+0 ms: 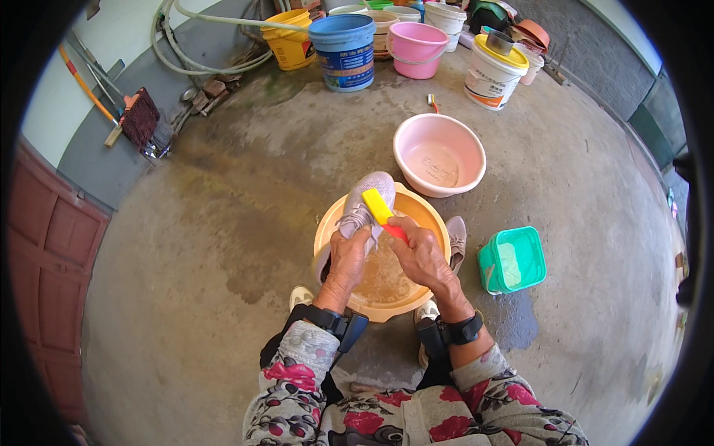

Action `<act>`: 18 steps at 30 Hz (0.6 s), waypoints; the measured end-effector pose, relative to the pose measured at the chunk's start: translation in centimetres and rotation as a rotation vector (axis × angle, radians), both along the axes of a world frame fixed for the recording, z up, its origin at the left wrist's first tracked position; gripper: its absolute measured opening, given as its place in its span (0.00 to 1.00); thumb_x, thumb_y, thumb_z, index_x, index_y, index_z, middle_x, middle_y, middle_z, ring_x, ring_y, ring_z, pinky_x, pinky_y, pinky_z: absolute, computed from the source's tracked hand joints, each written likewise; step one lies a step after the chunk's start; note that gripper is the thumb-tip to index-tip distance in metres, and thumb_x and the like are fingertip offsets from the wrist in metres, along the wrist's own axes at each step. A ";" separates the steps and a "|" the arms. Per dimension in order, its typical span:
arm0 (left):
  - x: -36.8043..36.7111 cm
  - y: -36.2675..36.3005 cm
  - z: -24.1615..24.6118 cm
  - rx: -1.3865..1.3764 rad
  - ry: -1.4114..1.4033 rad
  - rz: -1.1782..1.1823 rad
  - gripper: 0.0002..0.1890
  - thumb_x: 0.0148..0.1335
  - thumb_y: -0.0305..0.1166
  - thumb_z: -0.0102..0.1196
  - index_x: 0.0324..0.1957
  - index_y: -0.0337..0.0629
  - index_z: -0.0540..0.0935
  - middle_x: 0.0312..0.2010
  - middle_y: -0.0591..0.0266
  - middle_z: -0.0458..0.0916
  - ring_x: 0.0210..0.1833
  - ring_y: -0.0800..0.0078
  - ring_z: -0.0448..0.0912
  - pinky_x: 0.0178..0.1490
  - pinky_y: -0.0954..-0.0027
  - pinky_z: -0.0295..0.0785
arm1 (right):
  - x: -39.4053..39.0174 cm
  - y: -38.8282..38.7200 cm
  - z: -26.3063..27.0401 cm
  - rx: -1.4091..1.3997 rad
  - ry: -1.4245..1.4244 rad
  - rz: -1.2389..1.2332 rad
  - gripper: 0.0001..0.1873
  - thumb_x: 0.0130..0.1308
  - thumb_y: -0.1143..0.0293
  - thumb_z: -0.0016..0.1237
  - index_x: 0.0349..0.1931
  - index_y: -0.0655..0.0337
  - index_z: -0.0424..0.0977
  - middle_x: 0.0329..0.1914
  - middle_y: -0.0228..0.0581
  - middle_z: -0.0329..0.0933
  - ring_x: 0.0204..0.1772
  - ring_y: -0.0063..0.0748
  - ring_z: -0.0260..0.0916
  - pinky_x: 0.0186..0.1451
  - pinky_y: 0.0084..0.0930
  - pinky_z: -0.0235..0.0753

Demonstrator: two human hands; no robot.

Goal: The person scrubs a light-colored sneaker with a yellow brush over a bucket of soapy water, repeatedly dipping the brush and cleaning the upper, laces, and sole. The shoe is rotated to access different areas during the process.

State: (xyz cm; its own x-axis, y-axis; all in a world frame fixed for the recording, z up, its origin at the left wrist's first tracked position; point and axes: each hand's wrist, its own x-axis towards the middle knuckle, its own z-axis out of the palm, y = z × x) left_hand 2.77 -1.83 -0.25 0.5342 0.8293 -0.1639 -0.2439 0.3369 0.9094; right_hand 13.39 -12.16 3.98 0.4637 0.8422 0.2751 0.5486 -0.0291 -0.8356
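My left hand (348,257) grips a light purple lace-up shoe (369,189), tilted over the left side of an orange plastic basin (429,214). In my right hand (418,251) is a scrub brush (377,206) with a yellow head and red handle. Its head lies over the shoe's upper, just beside the laces; its bristles are hidden. Murky, sudsy water (385,279) fills the bottom of the basin. Another light purple shoe (457,240) rests on the floor against the basin's right side, partly hidden by its rim.
A pink basin (474,148) sits beyond the orange one, with a toothbrush (432,102) behind it. At the right stands a green square bucket (487,262) beside a wet patch. Several buckets, including a blue one (341,42), line the back. Brooms (139,120) lean at the left wall.
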 end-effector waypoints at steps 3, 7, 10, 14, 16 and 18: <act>-0.6 0.6 0.4 0.278 0.284 -0.086 0.13 0.58 0.27 0.50 0.43 0.28 0.78 0.35 0.64 0.79 0.38 0.78 0.75 0.44 0.75 0.70 | -0.1 -0.7 0.9 0.017 0.048 0.034 0.14 0.58 0.75 0.46 0.45 0.69 0.73 0.25 0.58 0.74 0.31 0.52 0.75 0.35 0.37 0.72; -0.8 1.2 0.4 0.389 0.396 -0.135 0.13 0.58 0.29 0.52 0.41 0.30 0.79 0.32 0.62 0.80 0.34 0.79 0.74 0.41 0.74 0.69 | 0.1 -1.2 1.4 0.028 0.081 0.046 0.14 0.58 0.75 0.46 0.45 0.69 0.73 0.25 0.57 0.74 0.31 0.48 0.75 0.35 0.35 0.72; -0.8 1.1 0.1 0.593 0.643 -0.222 0.15 0.58 0.30 0.52 0.44 0.30 0.77 0.34 0.54 0.81 0.36 0.72 0.77 0.43 0.71 0.70 | 0.4 -1.1 1.2 0.048 0.053 0.009 0.14 0.58 0.76 0.46 0.45 0.68 0.73 0.24 0.56 0.74 0.30 0.48 0.75 0.35 0.34 0.72; -0.2 0.1 -0.5 0.805 0.450 -0.173 0.16 0.54 0.32 0.53 0.44 0.32 0.77 0.38 0.38 0.77 0.43 0.42 0.75 0.47 0.56 0.70 | 1.2 -0.9 0.3 0.032 -0.036 -0.123 0.14 0.56 0.77 0.46 0.44 0.68 0.73 0.22 0.54 0.74 0.26 0.47 0.75 0.32 0.34 0.72; 0.3 -0.8 -0.8 0.894 0.395 -0.177 0.16 0.54 0.31 0.54 0.44 0.33 0.77 0.39 0.38 0.77 0.44 0.43 0.75 0.48 0.56 0.69 | 1.9 -0.6 0.0 0.062 -0.055 -0.209 0.14 0.56 0.78 0.47 0.44 0.67 0.73 0.21 0.54 0.73 0.25 0.47 0.75 0.30 0.35 0.72; 0.3 -1.2 -1.0 0.846 0.390 -0.274 0.17 0.54 0.31 0.53 0.45 0.35 0.77 0.41 0.40 0.77 0.46 0.44 0.74 0.51 0.56 0.68 | 2.6 -0.4 -0.3 0.059 -0.088 -0.286 0.14 0.57 0.77 0.46 0.45 0.67 0.72 0.20 0.56 0.73 0.24 0.46 0.75 0.29 0.35 0.71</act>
State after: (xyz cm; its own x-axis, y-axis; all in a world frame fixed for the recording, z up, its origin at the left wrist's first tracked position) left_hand 3.08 -3.07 -1.23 0.7612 0.6091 0.2229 0.1159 -0.4659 0.8772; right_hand 16.01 -12.60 3.73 0.6523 0.6620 0.3691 0.5954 -0.1462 -0.7900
